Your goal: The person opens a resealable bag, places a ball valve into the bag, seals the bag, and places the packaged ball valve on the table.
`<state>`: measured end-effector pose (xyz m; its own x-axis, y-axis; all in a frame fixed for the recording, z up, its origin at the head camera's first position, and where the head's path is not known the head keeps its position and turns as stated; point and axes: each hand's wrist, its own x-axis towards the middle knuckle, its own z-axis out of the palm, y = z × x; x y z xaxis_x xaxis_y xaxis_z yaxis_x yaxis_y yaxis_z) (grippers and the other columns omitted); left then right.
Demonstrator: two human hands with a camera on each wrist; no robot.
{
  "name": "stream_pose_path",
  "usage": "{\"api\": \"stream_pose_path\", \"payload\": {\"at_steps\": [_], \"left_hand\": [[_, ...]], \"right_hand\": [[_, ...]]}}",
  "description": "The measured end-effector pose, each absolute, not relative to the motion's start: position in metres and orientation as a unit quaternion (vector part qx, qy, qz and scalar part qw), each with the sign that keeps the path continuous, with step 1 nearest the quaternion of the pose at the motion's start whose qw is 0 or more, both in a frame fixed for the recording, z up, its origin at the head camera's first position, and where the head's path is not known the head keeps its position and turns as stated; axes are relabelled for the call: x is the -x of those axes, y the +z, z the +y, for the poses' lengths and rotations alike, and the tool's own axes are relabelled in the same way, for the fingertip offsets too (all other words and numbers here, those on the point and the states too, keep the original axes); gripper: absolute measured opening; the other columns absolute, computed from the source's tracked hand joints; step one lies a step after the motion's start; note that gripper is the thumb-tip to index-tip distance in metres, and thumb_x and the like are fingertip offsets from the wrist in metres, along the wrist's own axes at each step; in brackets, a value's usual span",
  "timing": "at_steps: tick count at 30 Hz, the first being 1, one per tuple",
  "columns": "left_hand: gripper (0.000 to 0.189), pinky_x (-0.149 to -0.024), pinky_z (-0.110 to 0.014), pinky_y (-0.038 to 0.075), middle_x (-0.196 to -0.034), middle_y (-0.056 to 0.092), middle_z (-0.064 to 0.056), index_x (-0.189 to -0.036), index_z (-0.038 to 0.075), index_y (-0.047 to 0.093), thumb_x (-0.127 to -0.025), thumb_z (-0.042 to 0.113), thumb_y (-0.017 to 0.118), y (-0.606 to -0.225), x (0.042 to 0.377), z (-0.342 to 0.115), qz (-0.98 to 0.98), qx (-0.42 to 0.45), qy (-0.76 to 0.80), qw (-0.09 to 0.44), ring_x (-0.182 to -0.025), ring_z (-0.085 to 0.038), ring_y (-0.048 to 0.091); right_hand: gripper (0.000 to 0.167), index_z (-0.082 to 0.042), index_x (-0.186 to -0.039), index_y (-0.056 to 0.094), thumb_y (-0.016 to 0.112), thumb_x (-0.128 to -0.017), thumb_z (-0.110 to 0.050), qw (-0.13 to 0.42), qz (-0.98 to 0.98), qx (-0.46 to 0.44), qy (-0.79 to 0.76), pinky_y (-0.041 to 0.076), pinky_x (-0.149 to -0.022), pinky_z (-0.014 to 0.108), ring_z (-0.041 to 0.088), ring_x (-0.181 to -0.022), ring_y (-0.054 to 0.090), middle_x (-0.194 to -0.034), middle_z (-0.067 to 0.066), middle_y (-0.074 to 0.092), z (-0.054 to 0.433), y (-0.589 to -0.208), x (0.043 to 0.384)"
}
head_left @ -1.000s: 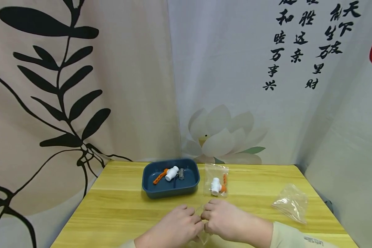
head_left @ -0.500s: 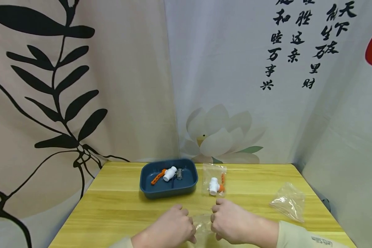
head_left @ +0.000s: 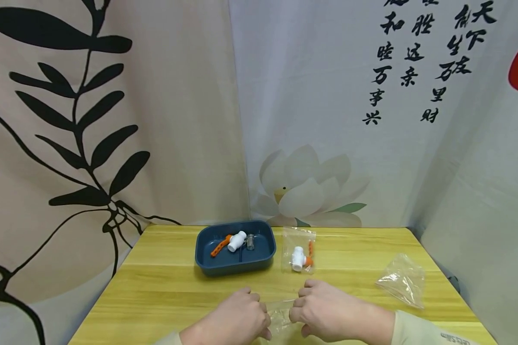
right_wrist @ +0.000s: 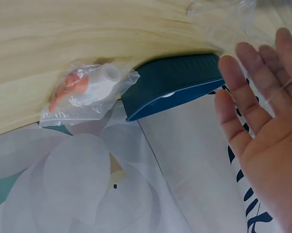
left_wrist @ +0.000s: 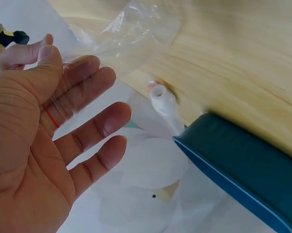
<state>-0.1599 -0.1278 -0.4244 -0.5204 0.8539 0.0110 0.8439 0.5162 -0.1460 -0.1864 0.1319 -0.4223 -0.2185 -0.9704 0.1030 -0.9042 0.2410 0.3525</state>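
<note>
A clear plastic zip bag (head_left: 280, 318) is stretched between my two hands above the near part of the table. My left hand (head_left: 237, 318) pinches one side of it between thumb and index finger. In the left wrist view, a red line (left_wrist: 51, 116) on the film crosses the fingers, while the lower fingers stand loose. At the other side, my right hand (head_left: 330, 311) holds the bag near the thumb and index fingertips. Its other fingers spread loosely in the right wrist view. The right-hand pinch point is partly hidden. I see nothing inside the bag.
Behind the hands stands a dark blue tray (head_left: 207, 266) with a white valve (head_left: 237, 241), its orange handle (head_left: 220, 246) and a small clear cylinder (head_left: 250, 242). Beside it lies a bagged white-and-orange valve (head_left: 298, 259). A crumpled clear bag (head_left: 401, 281) lies at right.
My hands, close together a second ago, have moved apart with the bag spread between them. Since half a second ago they have barely shifted. The tray and other bags stay put.
</note>
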Motion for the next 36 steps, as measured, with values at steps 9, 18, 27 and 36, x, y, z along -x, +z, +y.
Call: {"api": "stream_pose_path", "payload": {"at_steps": [9,18,27,36], "left_hand": [[0.023,-0.065,-0.015,0.036,-0.079,0.07,0.025,-0.089,0.037,0.08,-0.1,0.054,0.068,-0.424,0.161,-0.134,-0.876,0.481,0.022,0.021,-0.066,0.005,0.046],[0.019,-0.069,-0.015,0.036,-0.085,0.062,0.019,-0.089,0.033,0.073,-0.099,0.05,0.071,-0.424,0.158,-0.135,-0.81,0.538,0.082,0.217,-0.075,0.0,0.051],[0.012,-0.067,-0.015,0.031,-0.089,0.065,0.016,-0.095,0.038,0.078,-0.097,0.047,0.071,-0.426,0.16,-0.139,-0.825,0.524,0.05,0.206,-0.075,-0.003,0.045],[0.013,-0.063,-0.016,0.034,-0.074,0.063,0.019,-0.09,0.039,0.079,-0.096,0.05,0.073,-0.427,0.159,-0.136,-0.824,0.516,0.033,0.232,-0.067,0.0,0.048]], "right_hand": [[0.019,-0.031,-0.084,0.066,0.084,-0.082,-0.039,0.245,-0.736,-0.632,-0.013,0.039,-0.072,0.016,0.001,-0.075,0.055,-0.088,-0.023,0.066,0.137,-0.425,0.191],[0.012,-0.027,-0.085,0.07,0.081,-0.083,-0.024,0.239,-0.73,-0.638,0.055,0.045,-0.074,0.012,0.0,-0.081,0.061,-0.091,-0.019,0.069,0.139,-0.428,0.198],[0.017,-0.029,-0.081,0.068,0.085,-0.08,-0.033,0.258,-0.732,-0.629,0.048,0.045,-0.074,0.014,0.0,-0.084,0.062,-0.092,-0.02,0.07,0.14,-0.43,0.2],[0.01,-0.027,-0.105,0.076,0.071,-0.103,-0.036,0.204,-0.763,-0.598,0.133,0.052,-0.081,0.016,-0.003,-0.085,0.067,-0.095,-0.02,0.074,0.143,-0.427,0.198]]}}
